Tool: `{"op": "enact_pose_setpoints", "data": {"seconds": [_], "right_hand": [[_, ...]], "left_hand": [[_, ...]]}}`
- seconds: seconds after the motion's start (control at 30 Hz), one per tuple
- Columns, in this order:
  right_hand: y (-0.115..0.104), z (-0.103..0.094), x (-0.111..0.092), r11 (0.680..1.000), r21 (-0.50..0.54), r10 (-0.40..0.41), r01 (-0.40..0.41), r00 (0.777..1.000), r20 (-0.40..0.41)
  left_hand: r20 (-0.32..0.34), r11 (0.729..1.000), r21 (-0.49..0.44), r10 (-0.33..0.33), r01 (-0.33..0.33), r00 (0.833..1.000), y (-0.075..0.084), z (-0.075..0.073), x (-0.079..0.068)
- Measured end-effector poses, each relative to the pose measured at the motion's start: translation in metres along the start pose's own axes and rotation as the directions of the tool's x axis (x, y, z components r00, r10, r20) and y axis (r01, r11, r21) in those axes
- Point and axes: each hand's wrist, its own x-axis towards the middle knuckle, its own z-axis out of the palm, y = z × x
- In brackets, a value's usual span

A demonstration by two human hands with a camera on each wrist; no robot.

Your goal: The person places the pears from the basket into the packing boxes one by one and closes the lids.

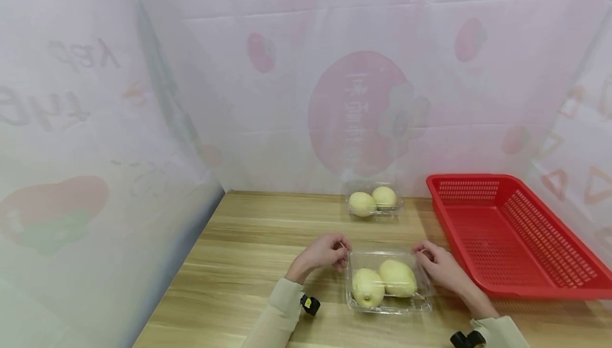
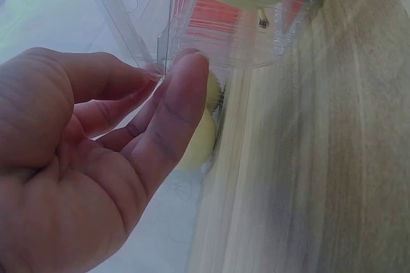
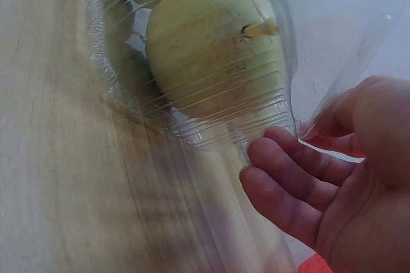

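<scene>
A clear plastic clamshell box [image 1: 389,305] stands on the wooden table with two pale yellow pears [image 1: 398,279] inside. Its see-through lid lies over the fruit. At the box's far left corner, my left hand [image 1: 327,251] pinches the thin plastic edge between thumb and fingers; the left wrist view shows this hand [image 2: 109,138] from close by. My right hand [image 1: 440,265] pinches the edge at the far right corner. In the right wrist view, the stem and speckled skin of one pear [image 3: 211,49] show through the ribbed wall beside that hand [image 3: 333,177].
A second clear box with two pears [image 1: 362,204] stands at the table's back edge, near the curtain. To the right is a red plastic basket [image 1: 483,231] with slotted walls. Printed cloth [image 1: 268,125] hangs behind and at both sides of the wooden table [image 1: 229,263].
</scene>
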Motion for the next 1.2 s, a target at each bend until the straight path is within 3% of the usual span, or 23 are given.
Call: {"op": "enact_pose_setpoints", "data": {"seconds": [0.2,0.43,0.63,0.93,1.2], "right_hand": [[-0.002,0.004,-0.001,1.0,0.015,0.024,-0.024,1.0,0.001],[0.001,0.013,-0.004,0.997,0.075,0.032,-0.032,0.999,0.004],[0.003,0.018,-0.003,1.0,0.008,-0.007,0.008,0.997,-0.076],[0.005,0.024,-0.005,0.998,-0.05,-0.04,0.034,0.991,-0.125],[0.006,0.026,-0.011,0.997,-0.035,-0.077,0.072,0.978,-0.194]], "left_hand": [[0.0,1.0,0.008,-0.005,0.005,1.0,0.002,0.0,-0.001],[-0.011,0.995,0.103,0.012,-0.01,1.0,-0.002,0.0,-0.005],[0.024,0.996,0.083,0.029,-0.031,0.999,-0.003,0.003,-0.01],[0.048,0.989,0.141,0.035,-0.042,0.998,0.003,-0.001,-0.03],[0.107,0.961,0.272,0.018,-0.047,0.994,0.009,0.001,-0.044]]}}
